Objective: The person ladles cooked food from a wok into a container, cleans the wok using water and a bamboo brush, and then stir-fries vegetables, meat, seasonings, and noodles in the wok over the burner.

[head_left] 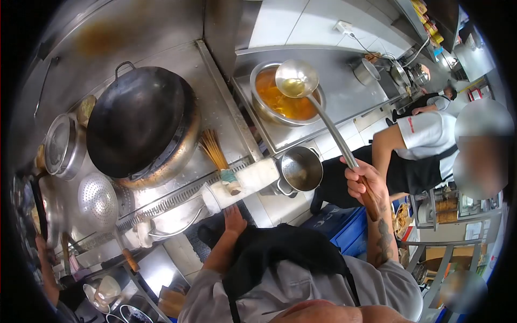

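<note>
My right hand (367, 182) is closed round the wooden-ended handle of a large metal ladle (297, 78). The ladle's bowl, with some yellow liquid in it, hangs over a steel pot of orange-yellow liquid (269, 99). Fingers apart, my left hand (235, 219) rests near the stove's front edge, just below a folded white cloth (242, 184). Beside that cloth lies a bamboo brush (214, 151). A black wok (141, 121) sits on the stove to the left.
A perforated skimmer (98, 202) and a lidded steel pot (63, 145) lie at the left. Another pot (300, 168) stands below the steel counter (344, 64). A co-worker in a black apron (409, 169) stands close at the right, beyond a blue crate (339, 229).
</note>
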`<control>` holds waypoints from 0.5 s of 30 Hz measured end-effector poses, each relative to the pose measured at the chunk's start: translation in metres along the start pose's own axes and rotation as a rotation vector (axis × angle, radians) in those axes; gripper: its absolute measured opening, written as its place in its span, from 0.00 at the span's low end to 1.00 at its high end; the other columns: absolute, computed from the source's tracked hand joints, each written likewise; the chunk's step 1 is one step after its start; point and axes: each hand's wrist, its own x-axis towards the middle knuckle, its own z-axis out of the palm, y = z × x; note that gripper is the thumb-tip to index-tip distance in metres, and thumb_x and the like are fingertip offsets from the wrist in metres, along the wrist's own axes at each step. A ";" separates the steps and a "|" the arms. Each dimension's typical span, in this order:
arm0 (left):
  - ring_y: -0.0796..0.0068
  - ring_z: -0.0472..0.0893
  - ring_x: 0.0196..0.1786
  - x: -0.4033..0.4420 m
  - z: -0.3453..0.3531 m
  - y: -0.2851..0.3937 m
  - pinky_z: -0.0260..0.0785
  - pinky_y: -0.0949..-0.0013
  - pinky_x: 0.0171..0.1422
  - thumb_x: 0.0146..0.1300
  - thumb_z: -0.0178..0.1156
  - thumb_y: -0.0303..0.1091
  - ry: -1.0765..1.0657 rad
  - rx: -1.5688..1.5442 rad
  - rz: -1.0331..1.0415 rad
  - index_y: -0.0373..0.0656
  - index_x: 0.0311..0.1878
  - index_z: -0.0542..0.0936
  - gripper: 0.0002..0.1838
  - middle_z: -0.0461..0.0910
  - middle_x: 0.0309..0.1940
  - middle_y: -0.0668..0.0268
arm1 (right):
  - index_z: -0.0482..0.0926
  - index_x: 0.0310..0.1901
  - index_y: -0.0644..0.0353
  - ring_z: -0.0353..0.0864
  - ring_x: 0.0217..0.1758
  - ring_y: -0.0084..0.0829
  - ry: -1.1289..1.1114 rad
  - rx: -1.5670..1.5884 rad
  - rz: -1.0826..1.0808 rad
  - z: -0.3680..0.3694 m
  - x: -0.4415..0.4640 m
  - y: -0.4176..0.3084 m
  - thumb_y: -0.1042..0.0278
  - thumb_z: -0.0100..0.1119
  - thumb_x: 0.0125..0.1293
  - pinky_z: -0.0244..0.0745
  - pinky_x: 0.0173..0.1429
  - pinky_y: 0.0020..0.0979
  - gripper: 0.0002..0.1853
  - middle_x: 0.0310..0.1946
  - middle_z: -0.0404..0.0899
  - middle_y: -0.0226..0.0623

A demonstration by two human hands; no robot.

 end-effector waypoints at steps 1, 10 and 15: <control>0.47 0.56 0.72 0.000 0.000 0.002 0.42 0.46 0.78 0.53 0.60 0.40 0.016 0.019 -0.016 0.28 0.69 0.55 0.44 0.58 0.68 0.45 | 0.71 0.58 0.66 0.61 0.17 0.17 -0.007 -0.018 -0.001 0.003 -0.004 -0.002 0.70 0.50 0.63 0.56 0.20 0.21 0.21 0.27 0.68 0.29; 0.57 0.63 0.71 0.052 0.059 -0.022 0.46 0.50 0.77 0.59 0.50 0.36 -0.184 0.012 -0.121 0.35 0.65 0.65 0.30 0.67 0.66 0.52 | 0.68 0.60 0.71 0.61 0.12 0.16 -0.250 -0.084 0.136 0.075 0.005 0.001 0.72 0.50 0.64 0.55 0.13 0.20 0.23 0.24 0.66 0.29; 0.50 0.69 0.66 -0.006 -0.008 -0.036 0.60 0.51 0.70 0.57 0.53 0.39 -0.136 -0.193 -0.132 0.34 0.58 0.72 0.27 0.72 0.61 0.49 | 0.63 0.63 0.71 0.63 0.14 0.15 -0.451 0.115 0.275 0.135 0.093 0.039 0.74 0.42 0.67 0.56 0.16 0.20 0.23 0.27 0.67 0.29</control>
